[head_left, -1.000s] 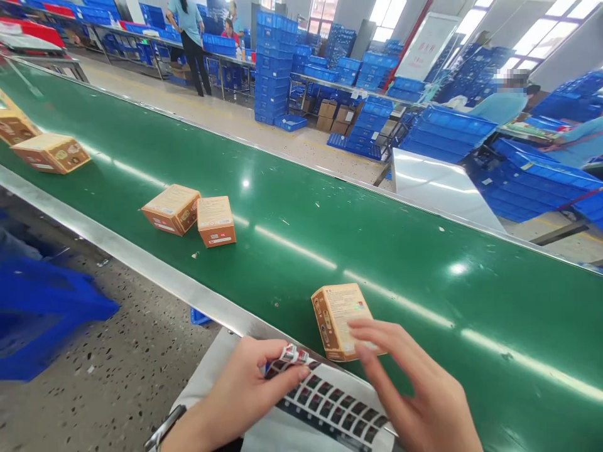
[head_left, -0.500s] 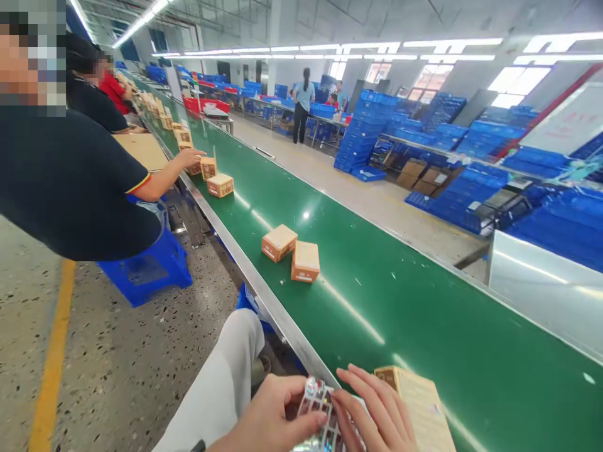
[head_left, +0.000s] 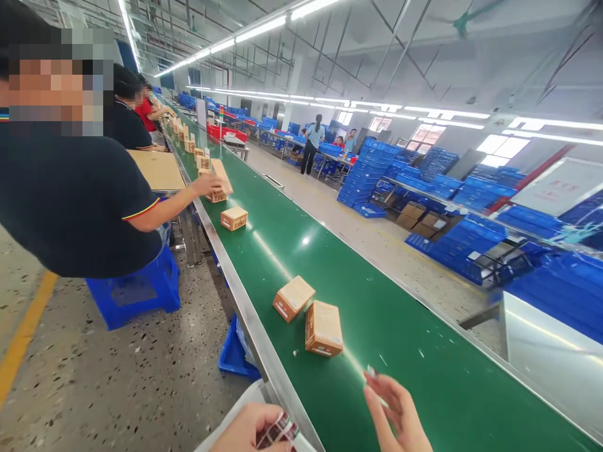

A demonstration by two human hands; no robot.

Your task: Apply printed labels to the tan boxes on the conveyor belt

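Since half a second ago your view has tipped up the line and the box that lay under your right hand is gone from frame; your right hand [head_left: 398,414] now hangs over the green belt [head_left: 424,351] with fingers spread and nothing clamped, though a small pale scrap shows at the fingertip and I can't tell if it's a sticker; your left hand [head_left: 249,430] is pinched shut on the sticker strip [head_left: 277,432], low at the frame edge, just off the belt's steel rail [head_left: 254,339]; the nearest boxes are a pair on the belt ahead of your right hand, the nearer box [head_left: 323,328] lying flat and close beside the angled box [head_left: 293,298], whether touching I can't tell; further up, a single box [head_left: 234,218], then the co-worker's hand [head_left: 207,186] gripping a tilted box at the rail; risks as I judge them: you're looking up the line, not at your hands, so a sticker could land crooked or miss; the pair sits so close that grabbing one may drag the other off line; the strip is held only at its end, so it could slip and fall past the rail.
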